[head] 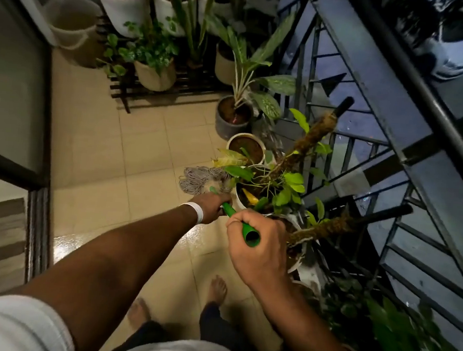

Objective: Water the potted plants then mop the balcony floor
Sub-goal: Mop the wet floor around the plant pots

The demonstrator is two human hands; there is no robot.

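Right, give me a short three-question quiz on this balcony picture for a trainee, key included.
1. True or false: only the right hand grips the mop handle.
2. Where is the mop head? A) hanging on the railing B) on the floor tiles, beside a white pot C) on the plant rack
3. Fill the gap: a pale ___ stands in the far corner, left of the plant rack.

Key
1. False: the left hand grips it too, lower down.
2. B
3. bucket
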